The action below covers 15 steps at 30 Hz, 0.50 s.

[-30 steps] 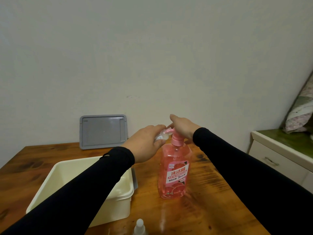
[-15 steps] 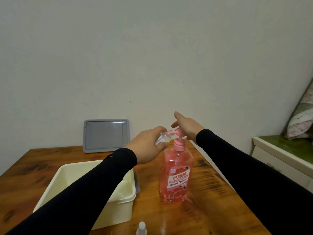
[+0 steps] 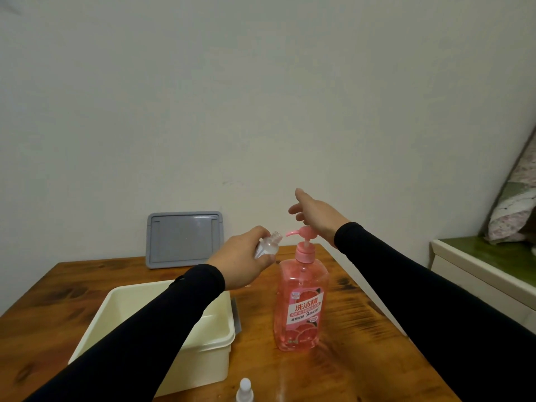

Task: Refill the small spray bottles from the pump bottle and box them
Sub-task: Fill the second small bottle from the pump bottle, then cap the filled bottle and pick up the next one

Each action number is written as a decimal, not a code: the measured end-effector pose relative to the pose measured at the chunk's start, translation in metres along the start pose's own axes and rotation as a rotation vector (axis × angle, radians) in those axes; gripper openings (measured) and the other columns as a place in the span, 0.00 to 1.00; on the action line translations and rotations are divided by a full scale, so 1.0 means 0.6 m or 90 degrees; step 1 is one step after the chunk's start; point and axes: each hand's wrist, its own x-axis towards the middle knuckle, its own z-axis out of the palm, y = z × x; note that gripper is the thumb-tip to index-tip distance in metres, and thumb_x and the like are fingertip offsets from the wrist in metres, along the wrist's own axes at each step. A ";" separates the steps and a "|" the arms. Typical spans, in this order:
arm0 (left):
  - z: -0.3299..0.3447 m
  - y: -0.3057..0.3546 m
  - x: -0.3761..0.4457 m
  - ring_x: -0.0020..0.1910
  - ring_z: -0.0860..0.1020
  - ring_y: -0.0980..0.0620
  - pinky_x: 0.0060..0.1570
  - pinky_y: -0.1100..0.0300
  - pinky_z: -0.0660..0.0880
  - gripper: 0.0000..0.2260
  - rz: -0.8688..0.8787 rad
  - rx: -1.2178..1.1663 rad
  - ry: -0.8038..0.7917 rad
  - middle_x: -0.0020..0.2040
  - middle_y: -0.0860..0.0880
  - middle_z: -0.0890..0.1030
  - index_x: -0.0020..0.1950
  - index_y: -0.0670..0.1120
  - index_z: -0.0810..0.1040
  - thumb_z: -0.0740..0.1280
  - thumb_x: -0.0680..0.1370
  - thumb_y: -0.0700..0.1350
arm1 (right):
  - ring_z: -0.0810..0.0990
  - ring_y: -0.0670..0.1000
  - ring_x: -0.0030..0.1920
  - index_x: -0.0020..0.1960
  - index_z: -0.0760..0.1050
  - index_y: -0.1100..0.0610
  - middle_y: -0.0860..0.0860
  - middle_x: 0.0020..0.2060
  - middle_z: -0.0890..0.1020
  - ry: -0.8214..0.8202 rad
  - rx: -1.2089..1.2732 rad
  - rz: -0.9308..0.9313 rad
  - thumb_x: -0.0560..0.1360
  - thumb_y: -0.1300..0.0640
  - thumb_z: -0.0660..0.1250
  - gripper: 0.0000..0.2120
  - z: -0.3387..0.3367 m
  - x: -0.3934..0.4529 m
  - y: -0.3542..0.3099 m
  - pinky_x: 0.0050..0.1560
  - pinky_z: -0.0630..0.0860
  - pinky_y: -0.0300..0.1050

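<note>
A tall pink pump bottle [image 3: 301, 303] stands upright on the wooden table [image 3: 342, 369]. My left hand [image 3: 243, 261] grips a small clear spray bottle [image 3: 268, 245] with no cap, tilted, its open neck just left of the pump's spout. My right hand [image 3: 316, 217] hovers over the pump head [image 3: 303, 233], fingers spread, the heel of the palm at the pump top. A spray cap [image 3: 245, 390] stands at the table's near edge.
A cream plastic box [image 3: 220, 339] sits left of the pump bottle, under my left forearm. Its grey lid [image 3: 184, 239] leans against the wall at the table's back. A white cabinet [image 3: 478, 274] stands to the right.
My right hand rose from the pressed pump head and its fingers opened; the pump head came back up. My left hand drew the small bottle slightly left, off the spout.
</note>
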 end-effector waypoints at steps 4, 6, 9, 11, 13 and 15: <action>-0.010 -0.003 -0.013 0.47 0.77 0.51 0.44 0.63 0.76 0.19 -0.010 -0.001 0.008 0.57 0.48 0.77 0.68 0.51 0.65 0.64 0.79 0.52 | 0.78 0.51 0.49 0.65 0.73 0.56 0.55 0.53 0.77 -0.003 -0.019 -0.023 0.80 0.40 0.44 0.29 -0.001 -0.019 -0.003 0.61 0.69 0.50; -0.019 -0.001 -0.020 0.47 0.78 0.50 0.46 0.59 0.78 0.18 -0.015 -0.005 0.010 0.56 0.48 0.77 0.67 0.51 0.66 0.64 0.79 0.53 | 0.78 0.51 0.49 0.66 0.73 0.56 0.53 0.55 0.75 -0.002 -0.023 -0.033 0.80 0.40 0.44 0.29 -0.002 -0.028 -0.006 0.60 0.69 0.48; -0.035 0.003 -0.036 0.42 0.78 0.54 0.41 0.61 0.78 0.16 -0.021 -0.028 0.022 0.50 0.49 0.77 0.65 0.50 0.66 0.63 0.79 0.53 | 0.78 0.52 0.52 0.66 0.72 0.56 0.53 0.58 0.74 0.001 -0.029 -0.043 0.81 0.39 0.43 0.29 -0.006 -0.044 -0.012 0.60 0.68 0.48; -0.046 0.007 -0.049 0.40 0.77 0.57 0.37 0.67 0.74 0.15 -0.023 -0.040 0.030 0.48 0.51 0.76 0.64 0.50 0.66 0.62 0.80 0.53 | 0.77 0.52 0.51 0.67 0.72 0.56 0.54 0.60 0.74 0.002 -0.032 -0.050 0.81 0.40 0.43 0.30 -0.009 -0.057 -0.016 0.58 0.67 0.46; -0.059 0.011 -0.065 0.43 0.78 0.54 0.37 0.68 0.73 0.15 -0.023 -0.043 0.039 0.49 0.50 0.77 0.63 0.50 0.66 0.62 0.79 0.52 | 0.75 0.51 0.52 0.67 0.71 0.57 0.55 0.61 0.75 0.006 -0.034 -0.058 0.81 0.40 0.43 0.29 -0.013 -0.073 -0.021 0.58 0.65 0.45; -0.069 0.012 -0.083 0.46 0.79 0.51 0.37 0.67 0.75 0.14 -0.029 -0.056 0.042 0.52 0.48 0.78 0.63 0.50 0.66 0.63 0.79 0.52 | 0.74 0.50 0.51 0.67 0.71 0.57 0.55 0.62 0.75 0.008 -0.038 -0.069 0.81 0.41 0.43 0.29 -0.018 -0.090 -0.023 0.57 0.63 0.44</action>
